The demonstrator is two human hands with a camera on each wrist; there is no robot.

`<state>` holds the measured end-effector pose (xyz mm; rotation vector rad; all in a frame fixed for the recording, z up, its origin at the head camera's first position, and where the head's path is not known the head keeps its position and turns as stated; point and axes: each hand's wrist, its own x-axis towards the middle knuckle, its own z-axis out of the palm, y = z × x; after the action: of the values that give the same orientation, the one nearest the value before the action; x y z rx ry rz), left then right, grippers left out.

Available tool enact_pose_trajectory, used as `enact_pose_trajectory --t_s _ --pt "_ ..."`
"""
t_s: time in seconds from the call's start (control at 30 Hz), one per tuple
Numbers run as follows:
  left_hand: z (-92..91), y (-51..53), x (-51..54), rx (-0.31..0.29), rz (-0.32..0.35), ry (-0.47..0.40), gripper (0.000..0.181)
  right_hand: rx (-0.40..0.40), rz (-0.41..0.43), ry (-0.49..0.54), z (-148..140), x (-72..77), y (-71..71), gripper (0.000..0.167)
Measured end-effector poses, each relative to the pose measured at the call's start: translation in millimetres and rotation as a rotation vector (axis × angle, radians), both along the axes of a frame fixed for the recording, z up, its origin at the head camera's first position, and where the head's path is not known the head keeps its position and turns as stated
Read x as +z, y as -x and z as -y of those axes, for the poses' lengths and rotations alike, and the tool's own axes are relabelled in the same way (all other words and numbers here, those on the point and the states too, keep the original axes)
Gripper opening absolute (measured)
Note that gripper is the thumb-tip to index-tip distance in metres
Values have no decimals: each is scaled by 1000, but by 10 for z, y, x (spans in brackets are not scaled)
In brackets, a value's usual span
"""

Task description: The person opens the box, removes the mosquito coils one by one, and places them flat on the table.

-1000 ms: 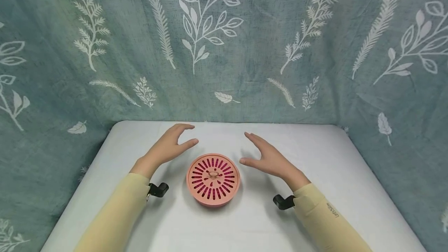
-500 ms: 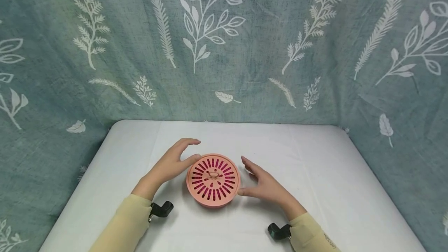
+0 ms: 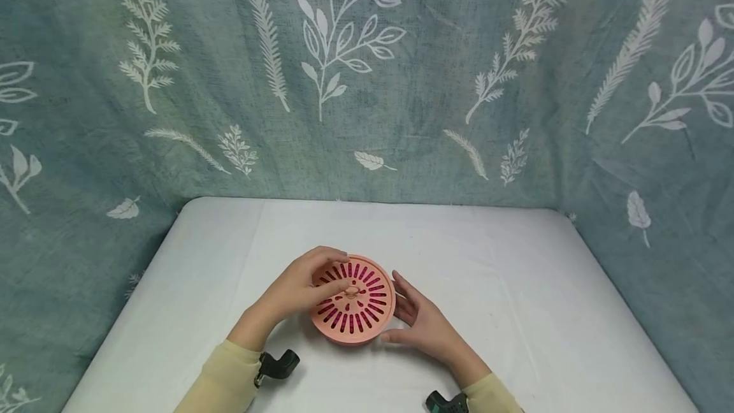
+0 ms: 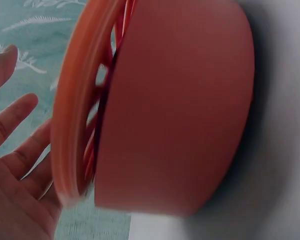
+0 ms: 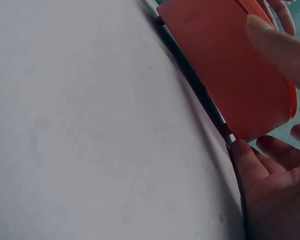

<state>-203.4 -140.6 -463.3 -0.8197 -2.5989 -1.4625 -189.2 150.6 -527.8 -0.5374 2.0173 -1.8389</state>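
A round coral-pink box (image 3: 344, 340) stands on the white table, covered by a lid (image 3: 375, 308) with radiating slots and a small loop handle (image 3: 352, 292) at its centre. My left hand (image 3: 298, 282) is over the lid's left side, fingers spread, thumb tip close to the handle. In the left wrist view those fingers (image 4: 22, 155) extend loosely past the lid's rim. My right hand (image 3: 421, 327) holds the box's right side, thumb at the front and fingers bent around the side. The right wrist view has fingertips at the box's lower edge (image 5: 255, 107).
A white cloth-covered table (image 3: 493, 260) with rounded back corners surrounds the box. Behind and beside it hangs a blue-green curtain (image 3: 424, 81) with white leaf prints. Black wrist cameras (image 3: 278, 365) sit below both hands.
My left hand has moved right and down from beside the box to over its lid. My right hand has come down and left against the side. The box has stayed in place.
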Motion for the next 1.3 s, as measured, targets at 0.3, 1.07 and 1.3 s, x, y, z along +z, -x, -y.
enact_pose_trajectory --t_s 0.3,1.07,1.3 --pt "-97 6 -22 -52 61 41 53 -57 -44 -51 34 -52 -2 112" --pt "-165 -25 -42 -5 -100 166 15 -83 -67 -118 61 -33 -57 102" --pt "-149 -21 -18 47 -186 120 14 -84 -77 -124 61 -41 -54 101"
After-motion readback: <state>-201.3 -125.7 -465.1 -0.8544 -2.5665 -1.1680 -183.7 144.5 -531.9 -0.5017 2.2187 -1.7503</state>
